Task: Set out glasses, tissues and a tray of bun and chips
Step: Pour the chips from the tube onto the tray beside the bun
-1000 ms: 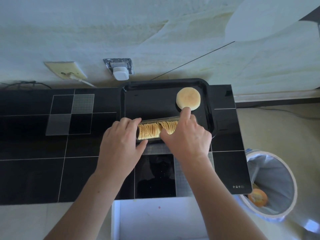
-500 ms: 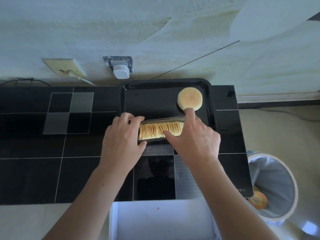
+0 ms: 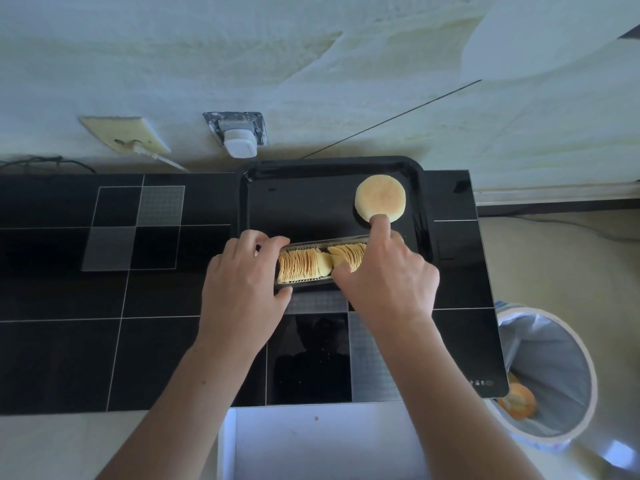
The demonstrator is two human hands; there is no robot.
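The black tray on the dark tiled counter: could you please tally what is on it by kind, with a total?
Round pale bun: 1, at the black tray's far right.
Clear plastic container of stacked chips: 1, at the near edge, held by the left hand and the right hand.
Glasses: 0 in view.
Tissues: 0 in view.
Total on the tray: 2

I see a glossy black tiled counter (image 3: 104, 358) with a few grey patterned squares set in it. Directly on it, at the back edge by the wall, lies a black tray (image 3: 304, 202); its near rim is hidden.
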